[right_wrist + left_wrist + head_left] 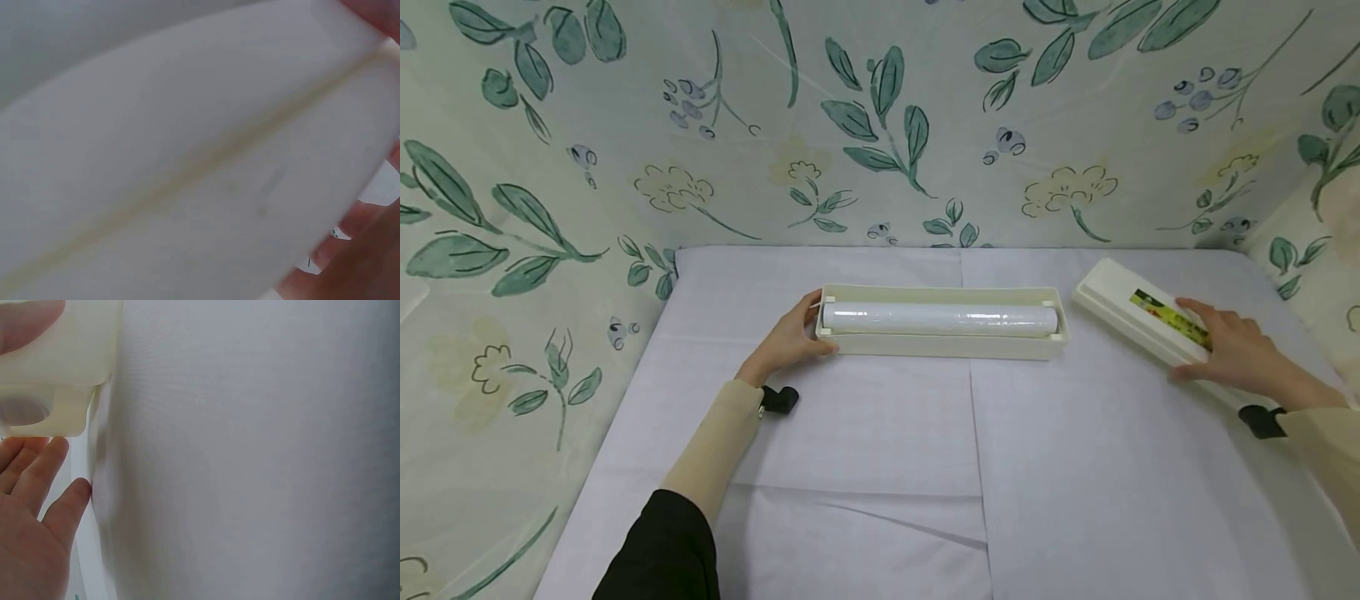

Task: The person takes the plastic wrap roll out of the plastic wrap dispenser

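A cream plastic-wrap dispenser box stands uncovered on the table, long side across. Inside it lies a white, shiny roll of plastic wrap. My left hand grips the box's left end, thumb at the front corner and fingers at the back. In the left wrist view, that box end shows between the thumb and the fingers. Off to the right, my right hand holds the white lid across its width, beside a yellow-green label. Seen from the right wrist, the lid fills most of the view, blurred.
A white cloth with fold creases covers the table. Behind it and to the left hangs leaf-patterned fabric. Each wrist wears a small black camera mount, such as the left one.
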### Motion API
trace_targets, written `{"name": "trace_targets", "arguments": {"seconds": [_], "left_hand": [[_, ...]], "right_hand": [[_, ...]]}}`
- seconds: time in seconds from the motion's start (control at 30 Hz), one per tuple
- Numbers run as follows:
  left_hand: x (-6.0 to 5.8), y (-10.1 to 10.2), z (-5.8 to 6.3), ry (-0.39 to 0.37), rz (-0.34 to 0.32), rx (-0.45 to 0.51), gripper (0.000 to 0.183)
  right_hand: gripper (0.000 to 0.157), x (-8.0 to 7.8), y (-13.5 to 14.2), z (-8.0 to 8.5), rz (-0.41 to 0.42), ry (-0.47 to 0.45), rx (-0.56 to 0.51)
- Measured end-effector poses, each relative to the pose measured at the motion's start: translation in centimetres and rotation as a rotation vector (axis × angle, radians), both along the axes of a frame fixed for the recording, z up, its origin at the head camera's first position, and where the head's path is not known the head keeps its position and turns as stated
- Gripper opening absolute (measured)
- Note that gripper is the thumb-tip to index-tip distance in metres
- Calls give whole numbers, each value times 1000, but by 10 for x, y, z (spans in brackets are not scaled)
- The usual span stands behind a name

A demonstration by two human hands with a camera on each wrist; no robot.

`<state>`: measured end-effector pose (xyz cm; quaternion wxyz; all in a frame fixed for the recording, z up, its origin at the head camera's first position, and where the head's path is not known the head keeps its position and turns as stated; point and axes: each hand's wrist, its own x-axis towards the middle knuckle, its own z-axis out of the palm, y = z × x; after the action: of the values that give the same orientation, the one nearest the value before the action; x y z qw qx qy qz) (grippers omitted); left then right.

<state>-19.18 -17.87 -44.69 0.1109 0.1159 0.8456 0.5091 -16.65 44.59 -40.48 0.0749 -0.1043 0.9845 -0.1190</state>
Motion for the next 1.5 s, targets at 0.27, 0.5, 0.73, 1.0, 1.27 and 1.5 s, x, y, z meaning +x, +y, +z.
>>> {"name": "trace_targets", "arguments": {"seconds": [0.27,0.5,0.73,1.0,1.27,1.5], "left_hand": [[0,0,-1,-6,-4,15,102],[0,1,1,-10,-4,4,101],[-1,0,2,-6,-4,-8,101],[0,0,2,-7,-1,-6,101],[0,0,2,-6,-1,-10,101],[1,-1,1,-8,-3,-14,101]], "right_hand": [[131,-2,0,-10,-54,-81,15],[130,-1,-2,-13,-58,-75,34],[130,-1,-2,-15,-64,-74,36],[126,1,-1,-15,-38,-88,23],[120,-4,-1,-12,2,-79,8],[108,-10,-13,4,26,-5,-96]]}}
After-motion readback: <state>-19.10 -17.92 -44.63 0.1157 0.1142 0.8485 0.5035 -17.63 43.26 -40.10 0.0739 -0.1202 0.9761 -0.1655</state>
